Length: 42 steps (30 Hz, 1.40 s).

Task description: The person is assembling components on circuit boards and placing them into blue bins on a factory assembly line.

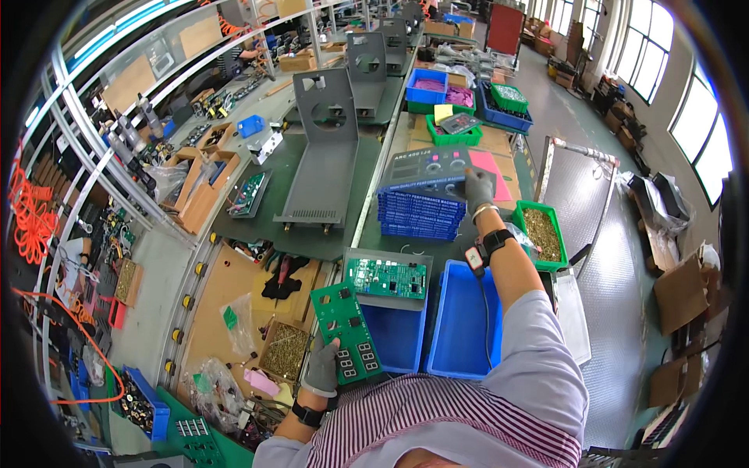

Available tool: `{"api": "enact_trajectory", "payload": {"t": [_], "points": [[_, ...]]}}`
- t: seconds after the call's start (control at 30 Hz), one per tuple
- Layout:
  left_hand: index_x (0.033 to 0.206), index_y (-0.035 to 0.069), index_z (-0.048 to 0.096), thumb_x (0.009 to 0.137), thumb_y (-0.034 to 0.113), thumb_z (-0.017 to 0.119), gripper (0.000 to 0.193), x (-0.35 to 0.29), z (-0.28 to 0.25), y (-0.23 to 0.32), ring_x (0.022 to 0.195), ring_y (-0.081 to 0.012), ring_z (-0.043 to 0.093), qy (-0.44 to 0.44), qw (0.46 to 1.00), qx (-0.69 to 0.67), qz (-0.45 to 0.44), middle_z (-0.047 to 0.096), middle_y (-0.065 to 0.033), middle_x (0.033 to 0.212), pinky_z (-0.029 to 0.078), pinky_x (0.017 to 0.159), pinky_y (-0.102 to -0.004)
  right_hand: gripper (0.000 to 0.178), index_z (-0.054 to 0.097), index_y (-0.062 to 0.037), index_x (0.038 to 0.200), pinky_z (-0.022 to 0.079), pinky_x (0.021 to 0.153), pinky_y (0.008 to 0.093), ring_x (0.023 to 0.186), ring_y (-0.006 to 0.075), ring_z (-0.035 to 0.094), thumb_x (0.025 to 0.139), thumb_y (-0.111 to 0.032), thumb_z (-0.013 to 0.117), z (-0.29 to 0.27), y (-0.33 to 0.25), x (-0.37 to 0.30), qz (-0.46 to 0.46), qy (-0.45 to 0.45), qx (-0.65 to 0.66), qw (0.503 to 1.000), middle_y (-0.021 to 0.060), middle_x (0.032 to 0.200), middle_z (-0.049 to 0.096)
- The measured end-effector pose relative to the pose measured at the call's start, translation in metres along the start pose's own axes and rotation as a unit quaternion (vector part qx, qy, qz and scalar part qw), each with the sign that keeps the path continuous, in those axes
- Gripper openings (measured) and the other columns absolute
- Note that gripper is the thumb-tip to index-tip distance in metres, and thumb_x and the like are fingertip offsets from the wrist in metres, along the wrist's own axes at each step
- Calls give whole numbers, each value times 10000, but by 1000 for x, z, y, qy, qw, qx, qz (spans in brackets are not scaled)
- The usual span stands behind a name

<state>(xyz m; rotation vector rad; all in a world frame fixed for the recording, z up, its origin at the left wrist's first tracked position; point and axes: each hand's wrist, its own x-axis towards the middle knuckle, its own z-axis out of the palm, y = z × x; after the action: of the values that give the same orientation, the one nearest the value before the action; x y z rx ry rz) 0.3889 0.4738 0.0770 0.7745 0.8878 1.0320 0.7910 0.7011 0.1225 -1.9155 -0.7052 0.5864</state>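
My left hand (321, 365), in a grey glove, grips the lower left edge of a green circuit board (341, 321) with several digit displays. The thumb lies on the board's face. My right hand (479, 189), also gloved, is closed at the right edge of a dark grey front panel (413, 170) with pink-marked knobs. This panel sits over a stack of blue-edged panels (417, 215); whether it is lifted off them I cannot tell. Between my hands, another green circuit board (386, 278) rests on a grey plate across a blue bin (394, 343).
A second blue bin (460, 324) stands right of it, with a cable across it. A green tray of small brass-coloured parts (542, 234) lies farther right. Ahead stands a bent grey metal chassis (326, 152). At left are a wooden box of screws (284, 351) and plastic bags (214, 390).
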Motion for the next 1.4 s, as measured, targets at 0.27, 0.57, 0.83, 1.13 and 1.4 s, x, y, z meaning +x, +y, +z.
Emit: {"api": "enact_trajectory", "payload": {"t": [0.27, 0.57, 0.83, 1.13, 1.4], "points": [[1274, 71, 353, 866, 150, 470, 432, 17, -10, 8, 981, -213, 564, -6, 993, -104, -57, 513, -109, 1148, 506, 787, -308, 244, 520, 8, 1009, 543, 605, 320, 701, 197, 616, 883, -197, 483, -22, -39, -74, -72, -171, 467, 865, 106, 863, 602], [1244, 48, 401, 878, 168, 494, 396, 38, 20, 31, 1024, -171, 526, -196, 937, 239, 160, 528, -71, 1135, 464, 836, -293, 224, 506, 19, 1035, 523, 563, 293, 669, 153, 608, 869, -133, 507, -22, -14, -178, 47, -462, 356, 811, 74, 826, 600], [1233, 47, 423, 885, 200, 481, 385, 14, 4, 13, 1048, -191, 520, -268, 850, 378, 249, 515, -105, 1171, 449, 870, -305, 320, 473, 54, 1094, 484, 402, 241, 542, 142, 582, 860, -160, 516, -25, 17, -191, 58, -474, 297, 827, 92, 833, 576], [1232, 42, 425, 878, 214, 491, 399, 5, -8, 2, 1048, -200, 522, -308, 938, 127, 94, 515, -110, 1174, 449, 873, -311, 433, 432, 98, 1127, 480, 348, 230, 469, 158, 569, 843, -213, 533, -46, 3, -214, 20, -455, 204, 867, 107, 817, 569], [1231, 38, 427, 871, 225, 500, 412, 8, -7, -2, 1048, -208, 524, -315, 942, -104, -46, 515, -115, 1176, 448, 875, -316, 435, 450, 90, 1131, 479, 353, 222, 475, 150, 572, 840, -224, 532, -59, -7, -219, 2, -445, 173, 878, 104, 814, 569]]}}
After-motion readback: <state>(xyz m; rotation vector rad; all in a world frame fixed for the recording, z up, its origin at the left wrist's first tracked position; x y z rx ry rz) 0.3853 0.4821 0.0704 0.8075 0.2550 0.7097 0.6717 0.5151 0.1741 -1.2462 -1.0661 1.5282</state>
